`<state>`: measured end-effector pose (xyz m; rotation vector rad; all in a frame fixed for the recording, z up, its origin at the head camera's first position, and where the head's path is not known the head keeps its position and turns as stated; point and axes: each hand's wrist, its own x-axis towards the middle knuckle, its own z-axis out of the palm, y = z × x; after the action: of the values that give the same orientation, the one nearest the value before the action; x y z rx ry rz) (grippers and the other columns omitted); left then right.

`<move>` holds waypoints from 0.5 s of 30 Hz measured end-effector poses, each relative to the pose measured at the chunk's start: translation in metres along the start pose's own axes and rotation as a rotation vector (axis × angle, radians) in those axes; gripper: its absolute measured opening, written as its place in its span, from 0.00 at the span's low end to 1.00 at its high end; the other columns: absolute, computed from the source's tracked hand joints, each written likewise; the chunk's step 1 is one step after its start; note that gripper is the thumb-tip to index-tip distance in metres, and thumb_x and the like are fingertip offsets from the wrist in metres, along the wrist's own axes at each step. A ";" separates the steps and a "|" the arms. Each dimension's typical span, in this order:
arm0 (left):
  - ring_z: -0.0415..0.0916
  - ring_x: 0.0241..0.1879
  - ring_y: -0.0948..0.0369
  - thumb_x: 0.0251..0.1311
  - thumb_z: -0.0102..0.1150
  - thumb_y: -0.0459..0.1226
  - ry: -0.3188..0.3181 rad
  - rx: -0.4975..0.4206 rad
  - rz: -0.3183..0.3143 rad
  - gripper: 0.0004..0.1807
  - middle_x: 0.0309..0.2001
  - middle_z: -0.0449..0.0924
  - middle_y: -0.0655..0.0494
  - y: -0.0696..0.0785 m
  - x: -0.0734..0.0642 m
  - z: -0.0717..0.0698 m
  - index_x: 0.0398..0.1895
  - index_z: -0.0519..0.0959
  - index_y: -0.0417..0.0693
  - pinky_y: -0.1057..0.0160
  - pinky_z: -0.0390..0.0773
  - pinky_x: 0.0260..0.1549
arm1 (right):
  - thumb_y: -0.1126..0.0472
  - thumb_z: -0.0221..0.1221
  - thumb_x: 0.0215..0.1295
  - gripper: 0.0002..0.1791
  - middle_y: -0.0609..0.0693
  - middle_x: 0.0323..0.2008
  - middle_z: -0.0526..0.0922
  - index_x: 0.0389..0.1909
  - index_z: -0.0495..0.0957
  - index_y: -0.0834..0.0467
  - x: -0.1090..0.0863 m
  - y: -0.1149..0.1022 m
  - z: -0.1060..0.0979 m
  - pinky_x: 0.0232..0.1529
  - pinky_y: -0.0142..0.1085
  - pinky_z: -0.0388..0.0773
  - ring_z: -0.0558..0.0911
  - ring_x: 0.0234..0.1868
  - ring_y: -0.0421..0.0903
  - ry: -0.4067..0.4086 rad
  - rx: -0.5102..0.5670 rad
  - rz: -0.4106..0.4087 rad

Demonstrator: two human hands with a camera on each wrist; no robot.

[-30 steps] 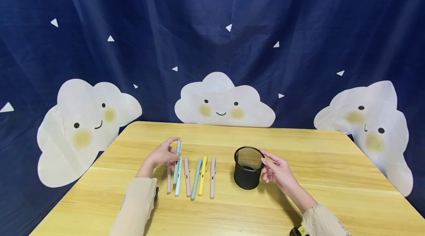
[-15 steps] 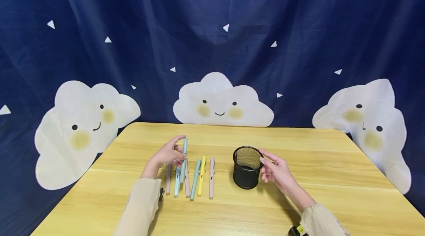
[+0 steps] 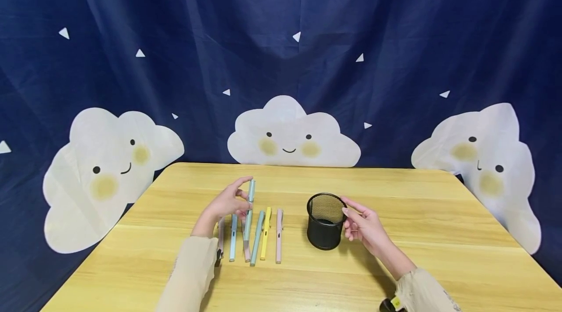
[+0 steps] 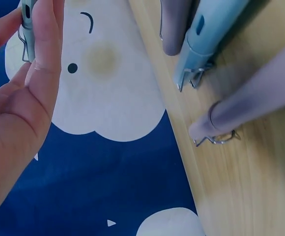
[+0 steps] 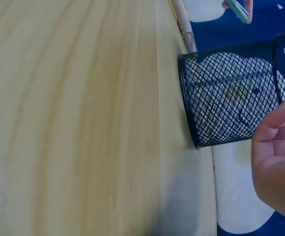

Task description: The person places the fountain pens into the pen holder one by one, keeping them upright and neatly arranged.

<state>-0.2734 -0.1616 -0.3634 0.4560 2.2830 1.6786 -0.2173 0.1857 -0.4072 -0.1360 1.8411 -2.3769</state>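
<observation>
Shifted right, the left hand pinches a raised green pen, best kept clear of the yellow pen while the right hand pinches the mesh cup.

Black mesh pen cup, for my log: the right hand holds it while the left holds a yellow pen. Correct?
The pen colour is wrong: the head view shows the left hand holding a pale teal pen. The right hand holds the black mesh pen cup.

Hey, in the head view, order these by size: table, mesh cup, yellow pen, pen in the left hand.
1. Table
2. Mesh cup
3. Yellow pen and held pen, partly covered: too alike to rank.
</observation>
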 end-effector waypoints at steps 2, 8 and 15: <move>0.73 0.19 0.55 0.48 0.54 0.20 0.006 0.009 0.004 0.42 0.36 0.64 0.42 0.001 0.001 0.002 0.67 0.50 0.45 0.44 0.77 0.27 | 0.63 0.51 0.64 0.30 0.48 0.14 0.74 0.65 0.53 0.64 0.000 0.000 0.000 0.13 0.27 0.72 0.73 0.12 0.40 -0.004 0.000 0.003; 0.74 0.21 0.55 0.49 0.55 0.21 0.005 0.017 0.013 0.42 0.36 0.65 0.42 0.005 0.004 0.007 0.67 0.50 0.48 0.48 0.78 0.26 | 0.64 0.50 0.64 0.30 0.48 0.14 0.74 0.65 0.53 0.63 0.000 0.000 0.000 0.13 0.27 0.72 0.73 0.12 0.40 -0.002 -0.001 0.011; 0.74 0.21 0.56 0.48 0.53 0.20 -0.017 -0.012 0.034 0.43 0.36 0.66 0.42 0.010 0.009 0.015 0.68 0.49 0.47 0.47 0.78 0.26 | 0.63 0.51 0.64 0.30 0.47 0.14 0.74 0.66 0.53 0.63 0.000 0.000 0.000 0.13 0.28 0.72 0.73 0.12 0.39 -0.007 0.003 0.014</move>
<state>-0.2753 -0.1423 -0.3587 0.5067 2.2642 1.6966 -0.2173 0.1860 -0.4073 -0.1311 1.8290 -2.3668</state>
